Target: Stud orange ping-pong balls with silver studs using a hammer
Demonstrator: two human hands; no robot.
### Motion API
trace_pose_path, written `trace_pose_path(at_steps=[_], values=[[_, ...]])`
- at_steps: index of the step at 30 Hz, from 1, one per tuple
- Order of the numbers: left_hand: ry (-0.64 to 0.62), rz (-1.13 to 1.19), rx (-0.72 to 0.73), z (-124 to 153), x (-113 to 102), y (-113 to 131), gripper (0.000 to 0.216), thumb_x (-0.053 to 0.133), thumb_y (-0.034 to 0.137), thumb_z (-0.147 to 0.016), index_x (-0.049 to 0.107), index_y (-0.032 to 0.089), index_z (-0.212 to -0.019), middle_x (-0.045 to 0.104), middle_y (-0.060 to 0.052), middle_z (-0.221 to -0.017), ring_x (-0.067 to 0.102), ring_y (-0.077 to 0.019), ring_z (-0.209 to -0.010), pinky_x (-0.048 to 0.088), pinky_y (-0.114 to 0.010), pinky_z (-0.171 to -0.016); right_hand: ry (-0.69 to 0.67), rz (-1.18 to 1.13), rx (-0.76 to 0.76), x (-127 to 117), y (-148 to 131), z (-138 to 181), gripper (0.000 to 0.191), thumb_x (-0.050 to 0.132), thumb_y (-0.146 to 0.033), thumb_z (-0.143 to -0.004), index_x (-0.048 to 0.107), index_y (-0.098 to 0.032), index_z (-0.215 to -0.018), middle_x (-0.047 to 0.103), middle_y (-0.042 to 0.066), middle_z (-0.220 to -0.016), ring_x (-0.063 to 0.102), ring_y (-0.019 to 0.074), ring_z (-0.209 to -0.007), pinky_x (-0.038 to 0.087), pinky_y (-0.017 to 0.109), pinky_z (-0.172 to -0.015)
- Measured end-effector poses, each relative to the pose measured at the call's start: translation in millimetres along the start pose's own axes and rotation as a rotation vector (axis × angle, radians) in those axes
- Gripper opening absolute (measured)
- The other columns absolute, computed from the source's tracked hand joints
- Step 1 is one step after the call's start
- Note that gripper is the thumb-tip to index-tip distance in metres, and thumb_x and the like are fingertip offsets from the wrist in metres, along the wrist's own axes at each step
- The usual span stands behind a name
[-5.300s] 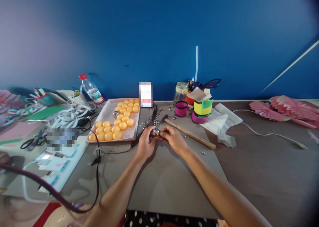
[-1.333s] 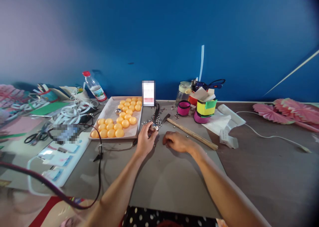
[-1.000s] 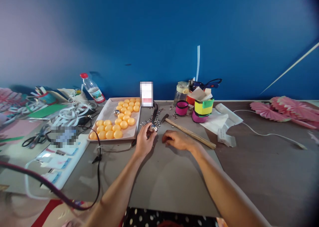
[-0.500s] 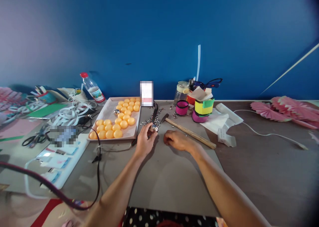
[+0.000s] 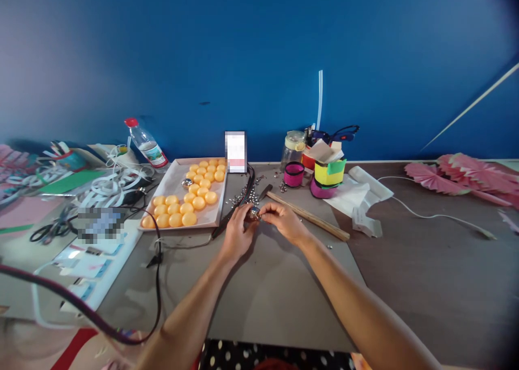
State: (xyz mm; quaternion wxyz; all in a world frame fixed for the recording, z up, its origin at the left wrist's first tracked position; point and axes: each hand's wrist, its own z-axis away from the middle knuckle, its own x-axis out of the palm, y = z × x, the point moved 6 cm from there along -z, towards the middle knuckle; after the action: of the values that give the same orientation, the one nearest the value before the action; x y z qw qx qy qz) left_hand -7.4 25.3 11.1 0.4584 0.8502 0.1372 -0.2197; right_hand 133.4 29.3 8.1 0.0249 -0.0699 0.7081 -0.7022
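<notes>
A small ball covered in shiny silver pieces (image 5: 254,213) is gripped between the thumb and fingers of my left hand (image 5: 239,230). From the other side, my right hand (image 5: 286,221) pinches at the ball with its thumb and fingertips; whatever they hold is too small to make out. Loose silver studs (image 5: 243,197) lie scattered just beyond my hands. A hammer (image 5: 308,216) with a wooden handle rests behind my right hand. Left of my hands, a shallow white box (image 5: 170,182) holds several plain orange balls (image 5: 198,203) and one silver-covered ball (image 5: 187,183).
A phone (image 5: 235,152) leans on the blue wall beyond the box. Nearby stand a glass jar (image 5: 292,152), a magenta ring (image 5: 293,174) and a yellow container (image 5: 330,173). Cables and a power strip (image 5: 105,272) fill the left side; pink paper fans (image 5: 454,178) lie far right.
My right hand has risen from the tabletop and moved left to the ball. My left hand still holds it. The view has shifted slightly.
</notes>
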Motion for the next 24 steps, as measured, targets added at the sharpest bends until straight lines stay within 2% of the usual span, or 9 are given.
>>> trace_pose_path(at_steps=[12, 20, 24], values=[[-0.029, -0.079, 0.078, 2.7, 2.2, 4.5, 0.04, 0.058, 0.013, -0.081, 0.052, 0.017, -0.121, 0.06, -0.013, -0.116, 0.057, -0.022, -0.11, 0.046, -0.04, -0.096, -0.021, 0.005, 0.088, 2.0, 10.0, 1.4, 0.012, 0.061, -0.029, -0.065, 0.058, -0.019, -0.07, 0.053, -0.004, -0.064, 0.045, 0.0111, -0.059, 0.037, 0.027, -0.061], [-0.047, -0.088, 0.069, 2.7, 2.5, 4.8, 0.04, 0.057, 0.012, -0.081, 0.052, 0.017, -0.121, 0.06, -0.012, -0.115, 0.058, -0.0212, -0.107, 0.048, -0.039, -0.094, -0.041, 0.131, 0.097, 2.3, 10.4, 1.3, 0.008, 0.058, -0.025, -0.066, 0.058, -0.018, -0.066, 0.053, -0.004, -0.059, 0.047, 0.0113, -0.057, 0.037, 0.026, -0.059], [-0.044, -0.086, 0.055, 2.6, 2.2, 5.8, 0.04, 0.056, 0.01, -0.081, 0.052, 0.017, -0.12, 0.06, -0.011, -0.114, 0.058, -0.0209, -0.107, 0.048, -0.039, -0.094, -0.036, 0.092, 0.105, 3.4, 10.7, 1.7, 0.009, 0.059, -0.027, -0.067, 0.057, -0.018, -0.069, 0.054, -0.004, -0.056, 0.049, 0.0114, -0.056, 0.039, 0.026, -0.059]])
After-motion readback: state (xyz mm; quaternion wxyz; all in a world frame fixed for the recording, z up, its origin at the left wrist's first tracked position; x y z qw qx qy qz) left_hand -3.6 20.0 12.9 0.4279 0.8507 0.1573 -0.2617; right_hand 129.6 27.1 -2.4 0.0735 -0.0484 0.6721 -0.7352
